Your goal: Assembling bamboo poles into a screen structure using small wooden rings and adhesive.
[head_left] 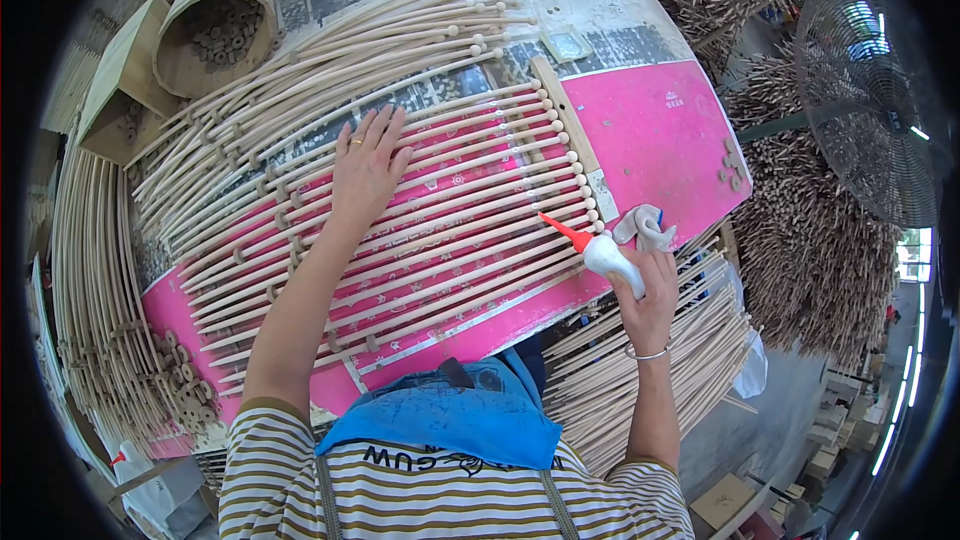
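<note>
My left hand (370,162) lies flat with fingers stretched over a row of pale wooden sticks (577,180), which rest side by side on a bright pink sheet (650,130). Each stick has a small ball at its right end, and several carry a wooden ring further left. Closed round a white squeeze bottle (610,262) with a red pointed nozzle is my right hand (652,292). The nozzle tip points left, over the sticks just short of their ball ends. A crumpled whitish cloth (645,227) sits just above my right hand. A wooden strip (565,125) stands along the ball ends.
More ball-ended sticks (340,50) are heaped at the back. A wooden tub (215,25) of rings and an open wooden box (125,90) stand far left. Loose rings (185,385) lie near left. Stick bundles (810,240) and a large fan (870,100) are at right.
</note>
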Motion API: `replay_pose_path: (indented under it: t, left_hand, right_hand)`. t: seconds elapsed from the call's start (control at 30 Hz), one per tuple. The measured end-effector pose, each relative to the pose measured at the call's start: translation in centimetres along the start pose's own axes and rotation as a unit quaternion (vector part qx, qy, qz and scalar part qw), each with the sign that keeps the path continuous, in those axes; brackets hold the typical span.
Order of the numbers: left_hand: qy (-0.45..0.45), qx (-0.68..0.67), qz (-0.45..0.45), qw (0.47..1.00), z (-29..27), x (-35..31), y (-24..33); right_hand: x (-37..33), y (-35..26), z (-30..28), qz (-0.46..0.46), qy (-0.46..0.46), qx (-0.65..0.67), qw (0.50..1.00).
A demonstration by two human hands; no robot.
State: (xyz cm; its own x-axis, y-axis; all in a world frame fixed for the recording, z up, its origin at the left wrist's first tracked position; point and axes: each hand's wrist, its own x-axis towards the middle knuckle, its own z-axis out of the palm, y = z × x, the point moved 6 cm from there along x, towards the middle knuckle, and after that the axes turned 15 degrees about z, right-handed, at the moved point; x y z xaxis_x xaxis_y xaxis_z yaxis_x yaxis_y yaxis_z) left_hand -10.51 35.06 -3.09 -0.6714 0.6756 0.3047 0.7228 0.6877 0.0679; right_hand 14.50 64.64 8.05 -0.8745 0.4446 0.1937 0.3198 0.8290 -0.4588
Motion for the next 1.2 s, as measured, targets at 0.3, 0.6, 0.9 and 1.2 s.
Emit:
replay_pose_path:
  t: [0.3, 0.6, 0.9, 1.2]
  left_hand:
    - [0.007, 0.001, 0.0, 1.0, -0.1, 0.0, 0.0]
    - [0.004, 0.0, 0.003, 1.0, 0.0, 0.0, 0.0]
    - [-0.017, 0.01, -0.001, 1.0, 0.2, 0.0, 0.0]
    - [-0.013, 0.012, 0.003, 1.0, 0.2, -0.1, 0.0]
  right_hand:
    - [-0.7, 0.5, -0.1, -0.005, -0.001, -0.017, 1.0]
    - [-1.8, 0.9, -0.8, 0.022, -0.01, -0.002, 1.0]
    - [-2.4, 1.6, -0.9, 0.017, 0.002, -0.018, 1.0]
    - [-3.7, 1.9, -1.6, 0.031, 0.007, 0.0, 0.999]
